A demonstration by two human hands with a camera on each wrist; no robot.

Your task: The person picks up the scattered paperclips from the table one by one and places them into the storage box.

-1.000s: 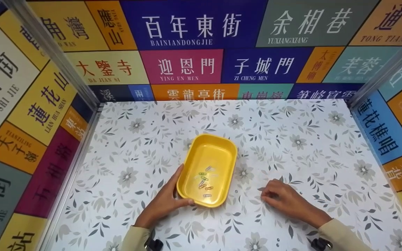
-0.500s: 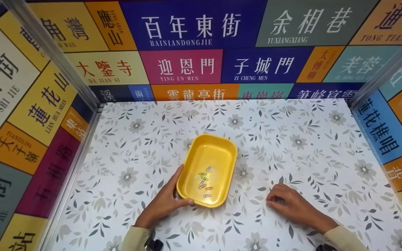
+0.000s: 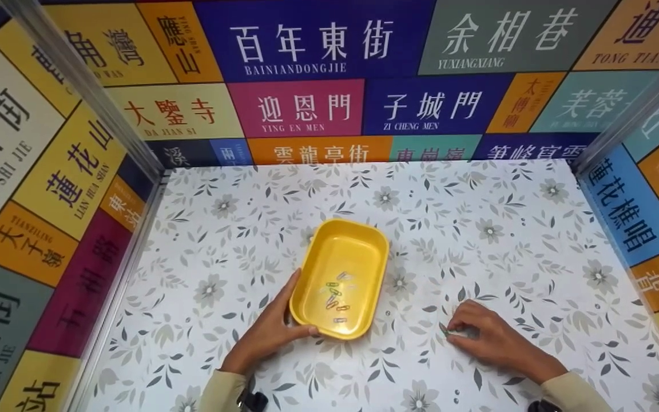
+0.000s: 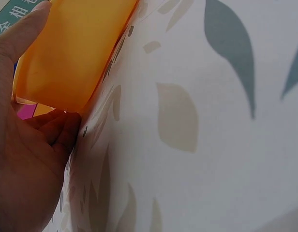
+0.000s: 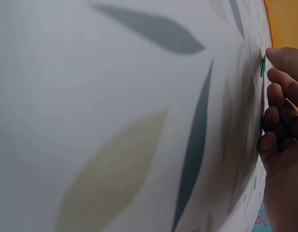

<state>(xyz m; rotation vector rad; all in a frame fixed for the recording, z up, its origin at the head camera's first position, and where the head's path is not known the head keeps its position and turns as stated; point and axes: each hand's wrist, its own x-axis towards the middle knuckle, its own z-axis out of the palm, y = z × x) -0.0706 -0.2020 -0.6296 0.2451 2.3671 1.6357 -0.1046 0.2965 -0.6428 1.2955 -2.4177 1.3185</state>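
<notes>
My left hand (image 3: 266,335) holds the near left corner of a yellow plastic tray (image 3: 306,252), thumb over the rim and fingers along the outer side. In the left wrist view the fingertips lie low by the tray's wall (image 4: 67,53). Several small coloured paper clips (image 3: 334,292) lie inside, toward the tray's near half. Right of the tray, my right hand (image 3: 487,337) is low over the table, thumb and index finger pinching a green paper clip (image 5: 262,66) at their tips. Its other fingers are curled in.
The table (image 3: 238,229) has a white covering with grey leaves and flowers. Panels with coloured signs (image 3: 318,40) stand at the back and both sides, joined by clear corner strips. The tray stands near the middle of the table.
The right hand has moved a little to the right, away from the tray, and the green clip now shows at its fingertips. The left hand and the tray have stayed in place.
</notes>
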